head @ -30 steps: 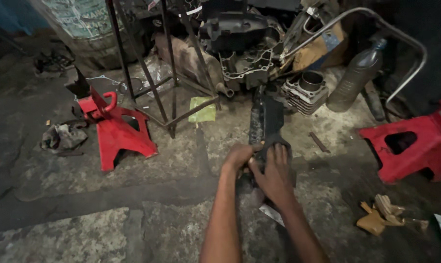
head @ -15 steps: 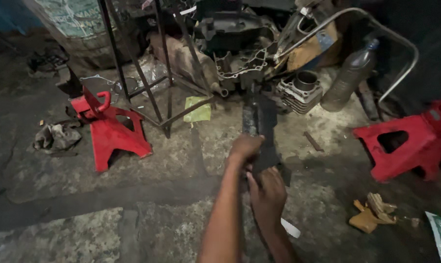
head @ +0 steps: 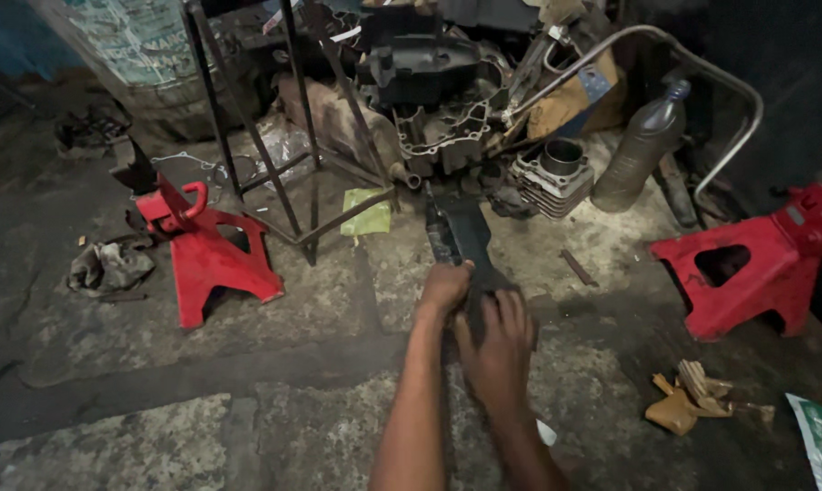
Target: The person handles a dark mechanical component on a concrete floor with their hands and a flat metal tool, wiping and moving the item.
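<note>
A long, dark, greasy metal part (head: 462,235) lies on the concrete floor and points away from me toward a pile of engine pieces. My left hand (head: 443,289) is wrapped around its near left side. My right hand (head: 499,338) presses flat over its near end, fingers spread on top. The near end of the part is hidden under both hands. A small white scrap (head: 545,434) shows just beside my right forearm.
A red jack stand (head: 207,255) sits to the left, another red stand (head: 747,273) to the right. Behind are a metal frame stool (head: 283,136), an engine case (head: 438,86), a finned cylinder (head: 551,175) and a plastic bottle (head: 640,150). Wood scraps (head: 688,396) lie at lower right.
My view has shifted slightly and my arms have drawn in; both hands stay on the dark part, the right one now spread lower over its near end.
</note>
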